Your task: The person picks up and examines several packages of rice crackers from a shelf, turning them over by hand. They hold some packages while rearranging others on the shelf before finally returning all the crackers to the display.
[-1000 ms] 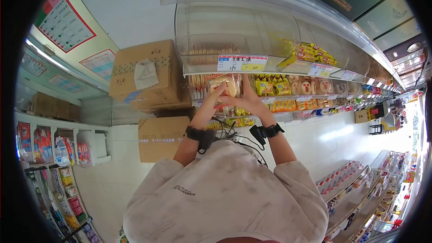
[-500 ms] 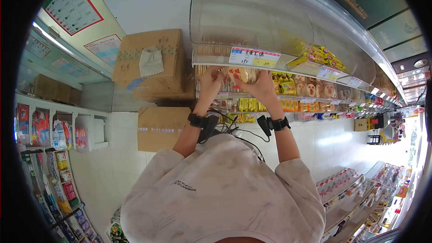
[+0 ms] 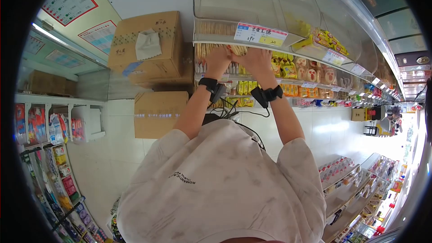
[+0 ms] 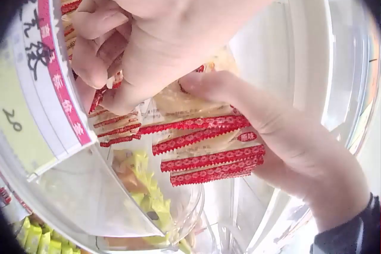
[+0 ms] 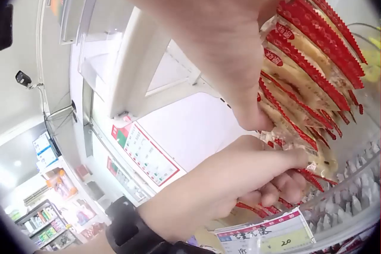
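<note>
In the head view, my left hand point(image 3: 218, 61) and right hand point(image 3: 258, 65) reach side by side into the second shelf tier, under a price label point(image 3: 261, 34). The right hand holds a stack of flat biscuit packets point(image 5: 318, 45) with red crimped ends, its thumb across the face of the stack in the left wrist view. My left fingers curl at the row's other end, pinching red packet edges point(image 4: 95, 100) close behind the label. In the right wrist view the left thumb lies along the packets. Many of the right fingers are hidden behind the stack.
Yellow snack packs point(image 3: 283, 65) sit right of my hands, with more snacks in the tiers above and below. A taped cardboard box point(image 3: 126, 58) stands left of the shelf, a flatter carton point(image 3: 157, 119) below it. Black cables point(image 3: 225, 109) hang between my wrists.
Both hands have moved forward, deeper into the shelf, with the packet stack. The right fingers, straight beside the stack earlier, now hold it; the left hand has shifted to its left end.
</note>
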Action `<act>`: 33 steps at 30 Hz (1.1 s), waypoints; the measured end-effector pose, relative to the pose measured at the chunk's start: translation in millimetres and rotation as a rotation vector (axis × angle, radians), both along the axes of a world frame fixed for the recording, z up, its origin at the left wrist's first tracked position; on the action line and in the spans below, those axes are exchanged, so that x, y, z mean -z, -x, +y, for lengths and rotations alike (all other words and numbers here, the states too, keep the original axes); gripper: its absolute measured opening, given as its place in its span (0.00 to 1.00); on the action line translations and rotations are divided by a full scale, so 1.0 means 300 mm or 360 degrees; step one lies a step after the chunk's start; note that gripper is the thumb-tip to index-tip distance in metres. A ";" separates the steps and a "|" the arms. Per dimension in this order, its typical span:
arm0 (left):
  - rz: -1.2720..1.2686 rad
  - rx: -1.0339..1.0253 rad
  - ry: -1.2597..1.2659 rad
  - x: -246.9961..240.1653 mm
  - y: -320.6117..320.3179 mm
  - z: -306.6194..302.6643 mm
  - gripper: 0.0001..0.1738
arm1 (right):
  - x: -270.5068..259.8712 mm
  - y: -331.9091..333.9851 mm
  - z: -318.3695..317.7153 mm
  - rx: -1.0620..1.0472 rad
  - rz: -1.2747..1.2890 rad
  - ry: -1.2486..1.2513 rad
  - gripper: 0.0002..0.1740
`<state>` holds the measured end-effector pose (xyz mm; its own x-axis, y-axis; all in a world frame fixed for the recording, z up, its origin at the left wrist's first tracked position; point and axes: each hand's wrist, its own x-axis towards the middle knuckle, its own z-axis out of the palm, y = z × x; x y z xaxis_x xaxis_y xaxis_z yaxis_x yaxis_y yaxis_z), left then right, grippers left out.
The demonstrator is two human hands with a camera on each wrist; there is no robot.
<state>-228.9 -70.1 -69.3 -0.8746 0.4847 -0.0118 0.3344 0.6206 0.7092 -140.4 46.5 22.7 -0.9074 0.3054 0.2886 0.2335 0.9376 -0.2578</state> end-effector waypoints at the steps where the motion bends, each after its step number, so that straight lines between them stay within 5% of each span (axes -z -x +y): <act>1: -0.0041 0.0026 -0.0009 -0.007 0.006 -0.019 0.15 | 0.011 0.010 -0.001 0.0006 -0.0003 0.0001 0.45; 5: -0.0262 -0.0009 -0.0007 -0.039 0.016 -0.052 0.14 | 0.035 0.048 -0.014 0.0062 -0.0010 -0.0112 0.48; 10: 0.0172 -0.0160 -0.0076 0.106 0.014 -0.044 0.17 | 0.063 0.065 -0.029 0.0213 -0.0183 -0.0182 0.51; 18: 0.0330 -0.0323 -0.0219 0.027 -0.062 -0.043 0.16 | -0.050 0.017 -0.085 0.0307 -0.0453 0.0025 0.50; 21: 0.0151 -0.0280 -0.0175 0.033 -0.034 -0.035 0.15 | 0.050 0.057 -0.051 0.0162 -0.0092 -0.0142 0.52; 29: 0.0196 -0.0321 -0.0112 -0.030 -0.067 -0.071 0.13 | 0.185 0.105 -0.054 0.0304 -0.0355 -0.0331 0.55; 33: 0.0548 -0.0315 -0.0432 -0.022 -0.070 -0.077 0.10 | 0.157 0.099 -0.040 0.0203 -0.0246 -0.0196 0.53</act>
